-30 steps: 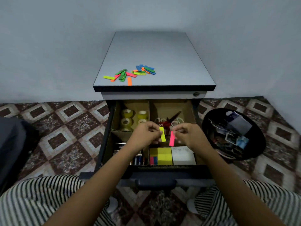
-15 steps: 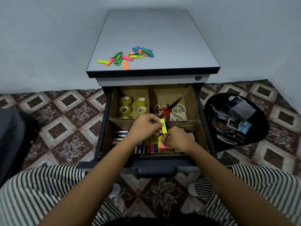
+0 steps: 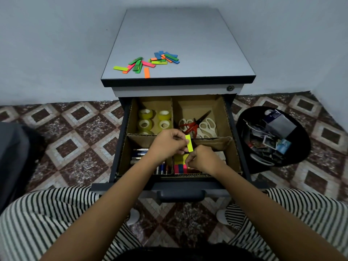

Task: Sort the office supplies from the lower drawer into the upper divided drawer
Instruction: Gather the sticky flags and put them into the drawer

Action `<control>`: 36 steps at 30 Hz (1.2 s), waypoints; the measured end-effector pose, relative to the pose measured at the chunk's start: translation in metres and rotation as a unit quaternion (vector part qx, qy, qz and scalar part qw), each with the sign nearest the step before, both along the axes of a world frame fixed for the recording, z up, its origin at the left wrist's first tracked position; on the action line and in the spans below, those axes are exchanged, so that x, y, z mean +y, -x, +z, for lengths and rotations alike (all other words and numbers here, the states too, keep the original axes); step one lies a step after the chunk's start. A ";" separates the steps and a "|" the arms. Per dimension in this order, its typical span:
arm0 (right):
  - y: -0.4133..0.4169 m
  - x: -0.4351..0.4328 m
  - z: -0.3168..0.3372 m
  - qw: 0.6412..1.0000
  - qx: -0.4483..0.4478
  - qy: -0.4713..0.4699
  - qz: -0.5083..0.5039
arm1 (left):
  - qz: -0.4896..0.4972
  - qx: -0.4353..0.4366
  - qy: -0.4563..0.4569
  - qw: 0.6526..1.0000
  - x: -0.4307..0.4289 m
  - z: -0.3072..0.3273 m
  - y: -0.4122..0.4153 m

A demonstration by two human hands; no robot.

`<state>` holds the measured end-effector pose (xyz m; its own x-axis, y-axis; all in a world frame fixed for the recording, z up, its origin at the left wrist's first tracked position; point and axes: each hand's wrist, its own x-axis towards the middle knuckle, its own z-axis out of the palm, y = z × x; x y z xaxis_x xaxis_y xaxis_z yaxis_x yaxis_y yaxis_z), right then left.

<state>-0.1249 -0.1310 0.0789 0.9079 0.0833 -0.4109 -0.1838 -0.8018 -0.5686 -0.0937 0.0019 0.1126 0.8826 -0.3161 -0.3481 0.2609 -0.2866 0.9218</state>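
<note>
The left hand [image 3: 169, 146] pinches a yellow strip [image 3: 189, 146] upright over the middle divider of the upper drawer [image 3: 195, 105], probably keeping it clear until its turn. The right hand [image 3: 204, 161] curls down into the front right compartment at the sticky notes [image 3: 179, 167]. I cannot tell whether it holds anything. A second ago it held a pink strip up beside the yellow one.

The right grip [image 3: 202, 160] has dropped from beside the left grip [image 3: 169, 145] to the sticky-note stacks [image 3: 180, 167], just below the left grip's yellow strip [image 3: 188, 143]. The pink strip it pinched is no longer visible.
</note>
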 end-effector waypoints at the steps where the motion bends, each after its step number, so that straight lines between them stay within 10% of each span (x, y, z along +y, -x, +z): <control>1: 0.000 0.000 0.000 1.000 -0.002 -0.001 -0.003 | 0.002 0.003 -0.001 1.000 0.000 0.000 0.000; 12: -0.002 -0.020 0.044 0.906 0.033 -0.381 -0.182 | -0.019 0.012 -0.026 0.999 0.005 0.008 0.000; 19: 0.004 -0.021 0.037 0.922 0.012 -0.348 -0.172 | -0.045 -0.077 -0.109 0.990 0.004 0.007 0.007; 25: 0.006 -0.020 0.024 0.958 0.041 -0.246 -0.140 | -0.065 -0.379 -0.295 0.875 0.025 -0.006 0.017; 36: 0.008 -0.008 0.005 1.000 -0.011 0.008 0.009 | -0.096 -0.378 -0.378 0.840 0.039 -0.032 0.024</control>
